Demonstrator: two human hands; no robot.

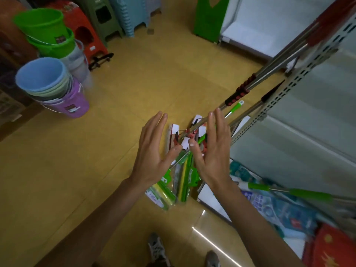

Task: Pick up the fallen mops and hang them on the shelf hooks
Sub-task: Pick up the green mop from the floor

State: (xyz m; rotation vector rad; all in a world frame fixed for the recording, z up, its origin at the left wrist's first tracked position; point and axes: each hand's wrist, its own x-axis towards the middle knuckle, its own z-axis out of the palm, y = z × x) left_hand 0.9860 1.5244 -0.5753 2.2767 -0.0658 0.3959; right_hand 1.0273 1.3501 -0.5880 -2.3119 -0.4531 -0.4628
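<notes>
Several mops lie on the yellow floor against the shelf, their heads bunched below my hands. Green mop heads in clear wrapping [173, 185] sit nearest me, and red and white mop heads [190, 135] lie just beyond. A steel handle with a red and black grip [238, 94] leans up to the shelf upright [289, 87]. A green-handled mop [308, 195] lies lower right. My left hand [152, 151] and my right hand [213, 149] hover open above the heads, palms facing each other, holding nothing.
Stacked buckets stand at left: green ones [44, 29] and a blue-over-purple stack [52, 87]. Plastic stools [100, 18] line the back. White shelves [298, 143] fill the right, with packaged goods [279, 211] low down. My shoes [158, 249] show at the bottom.
</notes>
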